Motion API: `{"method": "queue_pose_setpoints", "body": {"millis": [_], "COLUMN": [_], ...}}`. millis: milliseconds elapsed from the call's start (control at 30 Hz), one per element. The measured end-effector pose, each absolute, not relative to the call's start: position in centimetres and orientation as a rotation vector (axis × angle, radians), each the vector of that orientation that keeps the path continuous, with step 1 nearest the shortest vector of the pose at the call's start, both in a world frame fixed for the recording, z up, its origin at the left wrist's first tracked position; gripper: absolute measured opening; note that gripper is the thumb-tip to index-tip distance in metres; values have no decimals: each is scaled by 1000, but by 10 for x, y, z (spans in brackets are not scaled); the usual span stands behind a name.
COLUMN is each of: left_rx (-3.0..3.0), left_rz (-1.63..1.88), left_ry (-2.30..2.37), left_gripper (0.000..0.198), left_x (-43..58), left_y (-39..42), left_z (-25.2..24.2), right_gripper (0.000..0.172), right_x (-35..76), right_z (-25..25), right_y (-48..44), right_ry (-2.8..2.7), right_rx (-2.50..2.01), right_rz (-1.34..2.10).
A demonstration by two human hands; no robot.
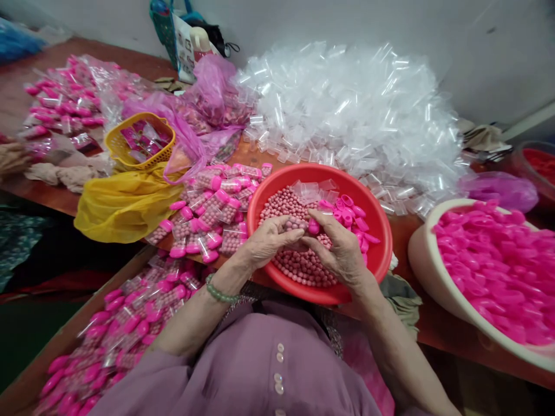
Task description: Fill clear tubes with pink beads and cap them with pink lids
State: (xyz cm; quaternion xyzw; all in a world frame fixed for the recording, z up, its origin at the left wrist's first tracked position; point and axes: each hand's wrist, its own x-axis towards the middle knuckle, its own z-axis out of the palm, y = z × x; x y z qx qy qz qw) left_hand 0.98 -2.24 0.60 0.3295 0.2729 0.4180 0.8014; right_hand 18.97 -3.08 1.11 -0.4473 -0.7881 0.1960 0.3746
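Over a red basin (385, 254), my left hand (271, 240) is closed on a small clear plastic container (295, 224) filled with pink beads. My right hand (336, 245) pinches a bright pink cap (313, 225) at the container's right end; whether the cap is fully seated I cannot tell. Round pink beads (303, 266) cover the basin's floor below both hands. Loose pink caps (347, 211) lie at the basin's right side, and a few clear empty containers (306, 190) rest at its back.
Behind the basin rises a large heap of clear containers (347, 98). A white tub (418, 248) of pink caps stands right. Filled, capped containers (212, 214) pile up left, with more in a lower tray (125, 329). A yellow basket (113, 149), a yellow bag (125, 202) and another person's hand (13, 159) are farther left.
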Motion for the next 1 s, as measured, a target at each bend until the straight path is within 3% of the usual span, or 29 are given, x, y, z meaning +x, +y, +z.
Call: {"method": "queue_pose_setpoints", "body": {"millis": [167,300,400,467,600,833,1000], "left_rx": [662,628,612,613,701,700,739], "left_rz": [777,704,702,704,728,721,656], "left_ry": [460,424,411,398,446,460,464], "left_gripper": [33,60,69,64,36,27,32], "left_x": [6,2,0,0,3,6,4], "left_y": [-15,-5,-1,-2,-9,-14,-13], "left_z": [5,7,8,8,8,6,5], "right_gripper": [36,32,30,31,37,28,24], "right_x": [192,197,202,203,199,189,182], "right_z": [7,14,18,20,25,39,41], "right_y": [-29,-28,-24,-19,-10,-1,1], "right_ry": [-1573,-1347,-1205,-1175,-1303,-1677,-1826], "right_rx": [-1146,-1161,-1179,-1152,-1166,-1201,-1200], "right_rz": [954,1135,1203,1250,1262,974,837]}}
